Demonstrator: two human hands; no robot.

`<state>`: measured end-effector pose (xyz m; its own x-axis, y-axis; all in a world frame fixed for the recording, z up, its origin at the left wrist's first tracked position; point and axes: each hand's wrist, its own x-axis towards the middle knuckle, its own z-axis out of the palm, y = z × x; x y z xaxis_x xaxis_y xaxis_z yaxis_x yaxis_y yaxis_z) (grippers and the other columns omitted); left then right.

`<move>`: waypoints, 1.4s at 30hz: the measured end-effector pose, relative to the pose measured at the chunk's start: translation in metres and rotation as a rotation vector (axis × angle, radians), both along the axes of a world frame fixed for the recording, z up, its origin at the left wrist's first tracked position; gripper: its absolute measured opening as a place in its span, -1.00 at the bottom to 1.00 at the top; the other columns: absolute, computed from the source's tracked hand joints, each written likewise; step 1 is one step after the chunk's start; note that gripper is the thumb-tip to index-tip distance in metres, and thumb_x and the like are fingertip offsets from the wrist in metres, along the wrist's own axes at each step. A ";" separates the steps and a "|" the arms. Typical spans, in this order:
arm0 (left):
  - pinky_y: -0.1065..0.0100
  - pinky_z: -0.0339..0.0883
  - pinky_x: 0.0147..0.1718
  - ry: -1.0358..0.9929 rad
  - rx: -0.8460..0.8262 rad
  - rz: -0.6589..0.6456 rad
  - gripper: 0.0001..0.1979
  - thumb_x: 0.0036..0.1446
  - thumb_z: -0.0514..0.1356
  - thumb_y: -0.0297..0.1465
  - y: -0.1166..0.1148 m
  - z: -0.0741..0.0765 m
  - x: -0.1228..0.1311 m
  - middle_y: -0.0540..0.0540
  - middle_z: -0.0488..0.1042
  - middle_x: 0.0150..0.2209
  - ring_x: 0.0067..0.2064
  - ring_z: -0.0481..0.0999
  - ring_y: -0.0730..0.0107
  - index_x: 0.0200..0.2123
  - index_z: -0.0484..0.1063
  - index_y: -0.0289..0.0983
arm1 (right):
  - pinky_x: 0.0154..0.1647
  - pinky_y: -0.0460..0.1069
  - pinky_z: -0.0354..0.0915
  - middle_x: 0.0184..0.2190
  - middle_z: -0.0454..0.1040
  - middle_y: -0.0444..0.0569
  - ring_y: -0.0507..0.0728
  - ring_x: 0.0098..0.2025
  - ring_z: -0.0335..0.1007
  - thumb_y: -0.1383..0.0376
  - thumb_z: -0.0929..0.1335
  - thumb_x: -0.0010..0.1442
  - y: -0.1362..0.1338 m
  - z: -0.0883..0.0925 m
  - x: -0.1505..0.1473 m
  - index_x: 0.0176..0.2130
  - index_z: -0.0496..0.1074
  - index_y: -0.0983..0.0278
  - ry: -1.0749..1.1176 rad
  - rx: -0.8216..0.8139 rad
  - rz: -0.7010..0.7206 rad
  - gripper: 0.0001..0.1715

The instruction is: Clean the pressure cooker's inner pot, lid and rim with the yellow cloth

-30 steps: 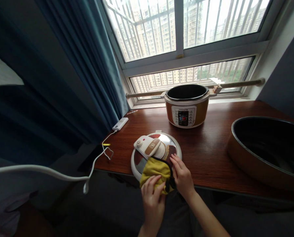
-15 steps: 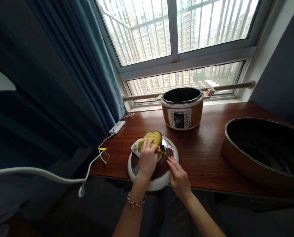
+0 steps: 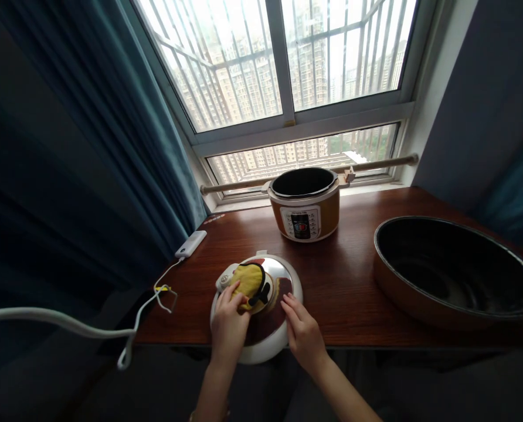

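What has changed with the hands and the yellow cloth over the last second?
The left hand carried the yellow cloth with black trim from the near rim of the round metal cooker lid up onto its handle, then slightly back. The right hand stayed resting on the lid. The brown cooker pot and dark basin did not move.

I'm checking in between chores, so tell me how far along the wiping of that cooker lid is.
Done: the lid is off the cooker and lies on the table. In hand: the left hand presses the yellow cloth on the lid's handle, while the right hand steadies the rim. Left: I can't tell how clean the lid is, and the cooker is uncovered.
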<state>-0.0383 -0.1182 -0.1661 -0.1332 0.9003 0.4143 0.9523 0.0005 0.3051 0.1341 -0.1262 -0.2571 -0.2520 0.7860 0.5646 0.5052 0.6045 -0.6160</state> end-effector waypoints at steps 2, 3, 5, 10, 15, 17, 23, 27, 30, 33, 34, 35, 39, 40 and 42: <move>0.24 0.26 -0.04 -0.001 0.000 0.040 -0.87 -0.10 0.12 -0.52 -0.001 -0.001 0.000 -0.10 0.38 -0.02 -0.02 0.36 0.17 -0.40 0.32 -0.22 | 0.22 0.10 0.12 0.16 0.20 0.07 0.12 0.24 -0.01 0.56 0.11 0.11 0.000 -0.001 0.000 0.13 0.22 0.35 0.009 0.004 -0.004 -0.40; 0.23 0.26 -0.06 0.009 0.001 0.061 -0.81 -0.08 0.14 -0.48 0.001 0.000 0.001 -0.13 0.38 -0.03 -0.03 0.37 0.16 -0.31 0.32 -0.24 | 0.21 0.10 0.12 0.16 0.20 0.07 0.12 0.24 -0.01 0.56 0.11 0.11 0.000 -0.001 -0.001 0.13 0.22 0.35 0.015 0.005 -0.007 -0.40; 0.22 0.25 -0.06 0.044 -0.012 0.092 -0.64 -0.07 0.17 -0.41 0.007 0.004 0.004 -0.20 0.37 -0.04 -0.04 0.37 0.12 -0.13 0.25 -0.31 | 0.21 0.10 0.13 0.16 0.19 0.07 0.12 0.24 0.00 0.56 0.11 0.12 0.001 -0.001 -0.001 0.13 0.22 0.35 0.026 0.008 -0.013 -0.40; 0.20 0.22 -0.07 0.135 -0.173 0.100 -0.44 -0.12 0.21 -0.32 0.026 0.017 0.005 -0.25 0.38 -0.04 -0.02 0.35 0.03 -0.02 0.20 -0.36 | 0.20 0.10 0.14 0.17 0.18 0.05 0.13 0.24 0.00 0.53 0.11 0.16 0.000 0.001 -0.001 0.15 0.19 0.31 0.060 0.002 -0.005 -0.42; 0.22 0.25 -0.17 0.097 -0.263 0.177 -0.41 -0.15 0.21 -0.22 0.041 0.023 -0.005 -0.22 0.41 -0.10 -0.08 0.39 0.03 -0.02 0.19 -0.31 | 0.19 0.12 0.14 0.19 0.16 0.01 0.16 0.23 0.02 0.48 0.13 0.19 -0.011 0.004 0.008 0.17 0.17 0.24 0.147 0.011 -0.062 -0.43; 0.22 0.25 -0.20 0.095 -0.278 0.204 -0.42 -0.15 0.20 -0.20 0.049 0.025 -0.012 -0.22 0.43 -0.14 -0.09 0.40 0.01 -0.04 0.19 -0.31 | 0.16 0.12 0.18 0.17 0.18 0.01 0.17 0.21 0.07 0.46 0.14 0.20 -0.018 0.004 0.018 0.15 0.20 0.22 0.176 0.000 -0.107 -0.46; 0.20 0.25 -0.20 0.110 -0.279 0.255 -0.48 -0.12 0.17 -0.20 0.081 0.028 -0.047 -0.25 0.41 -0.11 -0.05 0.37 -0.03 -0.08 0.23 -0.32 | 0.13 0.17 0.19 0.10 0.30 0.00 0.21 0.13 0.21 0.36 0.21 0.19 -0.038 0.001 0.065 0.04 0.34 0.17 0.294 -0.143 -0.196 -0.57; 0.17 0.22 -0.13 0.177 -0.189 0.259 -0.56 -0.04 0.10 -0.31 0.093 0.022 -0.070 -0.30 0.38 -0.06 -0.02 0.34 0.00 -0.06 0.25 -0.36 | 0.12 0.21 0.18 -0.05 0.44 0.05 0.25 0.03 0.33 0.21 0.29 0.15 -0.045 0.019 0.103 -0.14 0.48 0.21 0.595 -0.433 -0.261 -0.70; 0.16 0.18 -0.05 0.195 -0.086 0.233 -0.56 -0.01 0.04 -0.42 0.088 0.013 -0.080 -0.30 0.34 0.01 0.01 0.31 0.03 -0.01 0.24 -0.39 | 0.15 0.21 0.14 -0.06 0.44 0.09 0.25 0.04 0.32 0.15 0.32 0.13 -0.043 0.046 0.132 -0.13 0.47 0.26 0.970 -0.531 -0.277 -0.65; 0.16 0.16 0.01 0.145 0.002 0.163 -0.57 0.00 0.02 -0.44 0.070 0.005 -0.081 -0.27 0.34 0.01 0.01 0.31 0.04 0.00 0.24 -0.38 | 0.22 0.18 0.03 0.00 0.40 0.09 0.24 0.10 0.25 0.18 0.37 0.06 -0.037 0.071 0.158 -0.13 0.46 0.29 1.218 -0.417 -0.314 -0.63; 0.16 0.16 0.03 0.103 0.036 0.130 -0.56 0.01 0.01 -0.43 0.061 0.003 -0.078 -0.26 0.34 0.01 0.02 0.30 0.04 0.01 0.23 -0.37 | 0.23 0.19 0.00 -0.02 0.41 0.09 0.24 0.09 0.26 0.20 0.39 0.04 -0.034 0.077 0.165 -0.14 0.46 0.29 1.254 -0.391 -0.330 -0.63; 0.16 0.15 0.05 0.045 0.068 0.093 -0.56 0.02 0.01 -0.41 0.052 0.002 -0.075 -0.26 0.34 0.01 0.04 0.30 0.05 0.02 0.23 -0.36 | 0.23 0.20 0.00 -0.04 0.43 0.10 0.24 0.07 0.29 0.21 0.40 0.02 -0.032 0.081 0.170 -0.15 0.46 0.30 1.278 -0.380 -0.342 -0.63; 0.15 0.17 0.07 -0.362 0.129 -0.007 -0.54 0.03 0.08 -0.23 0.017 0.001 -0.050 -0.22 0.36 0.00 0.05 0.33 0.07 -0.01 0.27 -0.29 | 0.20 0.26 0.02 -0.14 0.48 0.11 0.25 0.00 0.35 0.22 0.40 -0.01 -0.026 0.086 0.177 -0.20 0.47 0.30 1.340 -0.352 -0.381 -0.67; 0.14 0.18 0.08 -0.502 0.118 -0.009 -0.53 0.00 0.12 -0.18 0.009 0.002 -0.041 -0.19 0.38 -0.01 0.04 0.35 0.06 -0.03 0.29 -0.27 | 0.21 0.25 0.01 -0.15 0.49 0.09 0.25 0.01 0.35 0.23 0.41 -0.01 -0.025 0.086 0.174 -0.22 0.48 0.30 1.352 -0.324 -0.401 -0.69; 0.13 0.19 0.08 -0.837 0.072 0.013 -0.48 -0.09 0.20 -0.11 -0.003 0.002 -0.019 -0.13 0.42 -0.05 0.04 0.36 0.05 -0.06 0.33 -0.22 | 0.22 0.21 0.00 -0.15 0.49 0.06 0.23 0.04 0.32 0.22 0.41 -0.02 -0.024 0.087 0.160 -0.26 0.48 0.29 1.361 -0.291 -0.416 -0.72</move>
<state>-0.0572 -0.1210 -0.1645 -0.4325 0.8717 0.2304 0.4118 -0.0364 0.9106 0.2943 -0.1500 -0.1706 0.6087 0.7933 -0.0127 -0.4547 0.3356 -0.8250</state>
